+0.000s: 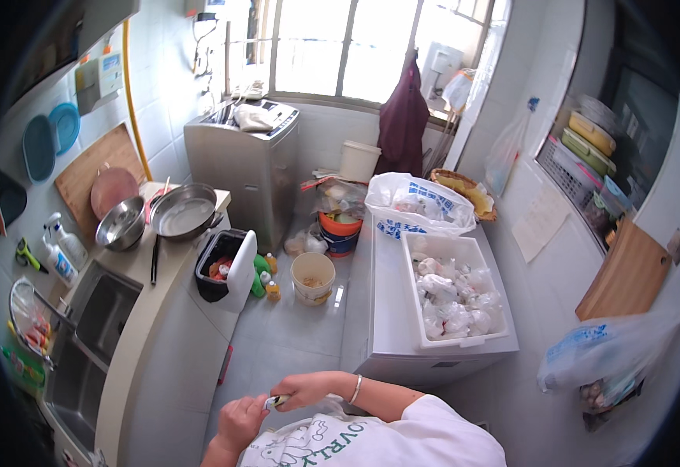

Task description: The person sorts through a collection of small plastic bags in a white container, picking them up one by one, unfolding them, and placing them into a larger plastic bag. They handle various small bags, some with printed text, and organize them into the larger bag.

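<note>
At the bottom of the head view, my left hand [242, 421] and my right hand [300, 390] meet in front of my white shirt. Both are closed on a small, slim pale item [274, 401] with dark marks; its kind cannot be told, since the fingers cover most of it. A silver bangle [356, 389] circles my right wrist. A clear plastic bag seems to lie just beneath my right hand. Right of the hands, a white chest freezer [383, 327] bears a white tub [413, 315] of knotted clear plastic bags [442, 292] and a white printed plastic bag [386, 219].
A counter with a double steel sink [74, 373], a steel bowl [119, 225] and a pan [182, 211] runs along the left. On the floor stand an open trash bin [245, 271], bottles [272, 290] and a cream bucket [313, 277]. A washing machine [246, 175] stands behind.
</note>
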{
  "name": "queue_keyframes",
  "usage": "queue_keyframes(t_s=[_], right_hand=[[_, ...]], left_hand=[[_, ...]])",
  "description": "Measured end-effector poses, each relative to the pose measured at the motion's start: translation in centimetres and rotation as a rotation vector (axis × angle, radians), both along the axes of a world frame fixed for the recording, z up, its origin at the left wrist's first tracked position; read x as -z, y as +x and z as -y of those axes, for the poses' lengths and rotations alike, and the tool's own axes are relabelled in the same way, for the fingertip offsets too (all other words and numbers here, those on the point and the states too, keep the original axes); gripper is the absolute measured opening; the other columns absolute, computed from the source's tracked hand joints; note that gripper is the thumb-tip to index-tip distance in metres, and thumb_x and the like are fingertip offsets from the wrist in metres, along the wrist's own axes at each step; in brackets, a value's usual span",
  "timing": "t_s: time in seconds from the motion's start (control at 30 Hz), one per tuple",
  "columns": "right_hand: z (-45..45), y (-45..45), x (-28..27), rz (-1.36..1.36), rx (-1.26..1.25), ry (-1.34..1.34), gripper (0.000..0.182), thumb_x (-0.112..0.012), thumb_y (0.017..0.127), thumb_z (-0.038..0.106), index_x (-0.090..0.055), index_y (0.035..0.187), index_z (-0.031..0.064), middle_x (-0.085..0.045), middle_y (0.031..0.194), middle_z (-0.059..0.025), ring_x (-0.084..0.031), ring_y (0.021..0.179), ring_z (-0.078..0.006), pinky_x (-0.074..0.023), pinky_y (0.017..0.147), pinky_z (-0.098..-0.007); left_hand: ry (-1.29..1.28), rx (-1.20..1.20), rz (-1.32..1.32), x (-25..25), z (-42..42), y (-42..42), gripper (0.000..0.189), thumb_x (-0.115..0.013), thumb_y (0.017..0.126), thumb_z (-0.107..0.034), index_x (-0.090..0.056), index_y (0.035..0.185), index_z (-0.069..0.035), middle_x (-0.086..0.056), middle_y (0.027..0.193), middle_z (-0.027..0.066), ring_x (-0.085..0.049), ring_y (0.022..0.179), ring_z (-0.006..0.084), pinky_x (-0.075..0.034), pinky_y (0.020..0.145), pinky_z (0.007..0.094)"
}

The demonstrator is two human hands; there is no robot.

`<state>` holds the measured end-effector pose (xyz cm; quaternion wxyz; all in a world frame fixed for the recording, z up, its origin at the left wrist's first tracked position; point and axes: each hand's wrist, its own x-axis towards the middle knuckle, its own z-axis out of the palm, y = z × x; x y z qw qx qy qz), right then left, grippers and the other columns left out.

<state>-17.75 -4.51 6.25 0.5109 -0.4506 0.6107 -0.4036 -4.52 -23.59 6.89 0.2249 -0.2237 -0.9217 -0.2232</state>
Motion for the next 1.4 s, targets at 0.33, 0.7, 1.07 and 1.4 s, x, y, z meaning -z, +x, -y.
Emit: queue_keyframes(t_s=[0.33, 0.7, 1.07, 1.4], right_hand=[[-3.8, 2.2, 1.8, 0.814, 0.239, -0.164, 0.039, -0.052, 0.095, 0.014, -0.046, 0.131, -0.0022, -0.051, 0.082, -0.0014, -0.048, 0.061, -0.0045, -0.0382, 0.05, -0.02], [-4.5, 4.5, 1.1, 1.149, 0.291, -0.285, 0.032, -0.054, 0.096, 0.021, -0.051, 0.12, 0.0005, -0.045, 0.076, 0.0029, -0.034, 0.05, -0.0023, -0.0273, 0.042, -0.017], [-4.5, 0.5, 7.1, 0.564, 0.039, -0.349, 0.022, -0.063, 0.082, 0.012, -0.063, 0.103, 0.0048, -0.06, 0.079, -0.0006, -0.05, 0.071, -0.0042, -0.041, 0.059, -0.0199], [-2.1, 0.5, 1.5, -0.154, 0.191, -0.145, 0.029, -0.056, 0.088, 0.008, -0.058, 0.115, -0.0017, -0.059, 0.081, -0.0036, -0.053, 0.072, -0.013, -0.0447, 0.067, -0.0277]], left_hand=[[-0.083, 0.098, -0.108, -1.8, -0.7, -2.7, 0.016, -0.071, 0.072, -0.015, -0.064, 0.084, -0.009, -0.06, 0.078, 0.0037, -0.059, 0.068, 0.0239, -0.047, 0.06, 0.0366], [0.195, -0.108, -0.175, -1.1, -2.3, -4.8, 0.017, -0.065, 0.079, -0.009, -0.053, 0.09, -0.006, -0.058, 0.096, 0.0135, -0.061, 0.067, 0.0256, -0.052, 0.059, 0.0355], [1.25, 0.501, 0.8, -1.9, -7.0, -2.4, 0.017, -0.07, 0.083, -0.018, -0.069, 0.096, -0.007, -0.061, 0.094, 0.003, -0.054, 0.091, 0.0147, -0.042, 0.083, 0.0286], [-0.047, 0.093, 0.12, -0.2, -4.3, -1.6, 0.015, -0.067, 0.063, -0.007, -0.064, 0.075, -0.016, -0.063, 0.075, -0.0055, -0.054, 0.074, 0.0163, -0.036, 0.069, 0.0332]])
